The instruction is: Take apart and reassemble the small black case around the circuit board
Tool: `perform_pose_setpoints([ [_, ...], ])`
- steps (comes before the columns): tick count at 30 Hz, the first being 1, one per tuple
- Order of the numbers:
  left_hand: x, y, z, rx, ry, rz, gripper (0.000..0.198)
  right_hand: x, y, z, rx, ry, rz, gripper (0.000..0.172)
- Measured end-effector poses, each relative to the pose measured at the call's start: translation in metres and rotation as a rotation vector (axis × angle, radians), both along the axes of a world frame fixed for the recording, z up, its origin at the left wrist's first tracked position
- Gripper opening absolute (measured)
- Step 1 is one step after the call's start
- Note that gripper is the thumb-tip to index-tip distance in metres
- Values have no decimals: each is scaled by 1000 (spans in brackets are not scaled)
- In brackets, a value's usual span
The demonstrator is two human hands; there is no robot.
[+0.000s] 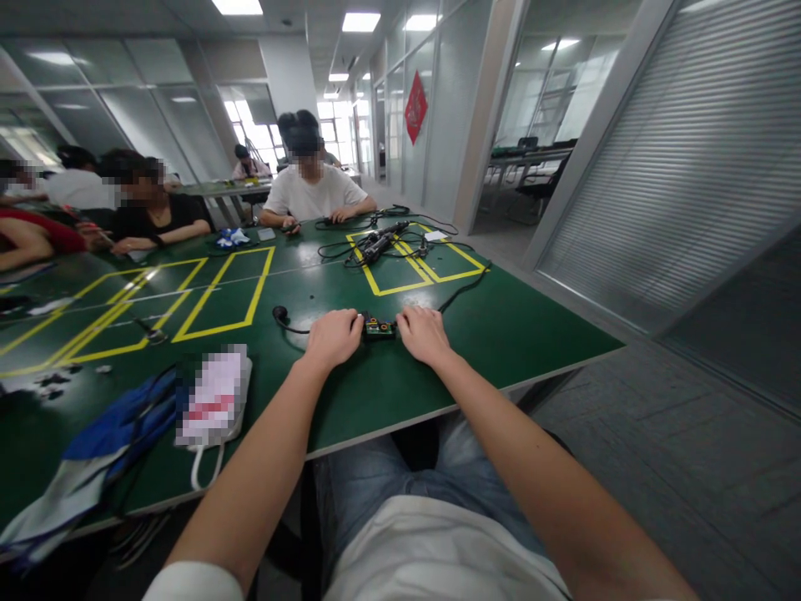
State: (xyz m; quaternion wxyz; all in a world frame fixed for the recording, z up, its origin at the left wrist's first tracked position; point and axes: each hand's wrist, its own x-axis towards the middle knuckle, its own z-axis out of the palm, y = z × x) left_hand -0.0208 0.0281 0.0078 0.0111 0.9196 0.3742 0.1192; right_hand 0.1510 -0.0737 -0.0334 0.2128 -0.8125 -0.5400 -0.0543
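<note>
Gripping a small circuit board (379, 328) at its two ends: left hand (336, 338) on one side, right hand (424, 334) on the other. Both grips look closed on it, knuckles up, fingertips partly hidden from where I stand. Board sits between the hands, low over the near part of the green desk (538, 330), two orange-ringed round spots facing up. Can't tell if it touches the desktop.

Thin black cord runs out left of the left hand to a round black knob (280, 315). Black cable (463, 288) leads off past the right hand, toward the far edge.

Farther back, a heap of black cables (379, 244) lies over yellow tape (404, 290) marked out in boxes; white slip (435, 237) just beside it. Left of the person's left arm: pale flat case (216, 392), mostly blurred out, white cord loop (206, 467) hanging off the near end. Next to that, blue and white cloth (118, 426), draped toward the edge. Small dark bits (55, 381) scattered beyond the cloth.

Across the desk, a co-worker (316, 190) in a white shirt, dark headset on, both hands near black cables. More people seated at left.
</note>
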Motion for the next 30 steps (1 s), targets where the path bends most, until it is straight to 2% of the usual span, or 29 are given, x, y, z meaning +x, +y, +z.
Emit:
perform_pose_setpoints([
  [13, -3, 6, -2, -75, 81, -32, 46, 3, 5, -7, 6, 44, 25, 26],
  [23, -5, 23, -14, -90, 33, -183, 44, 6, 6, -11, 50, 87, 36, 26],
  [30, -11, 30, -17, -102, -35, -202, 40, 6, 8, -12, 75, 120, 49, 24],
])
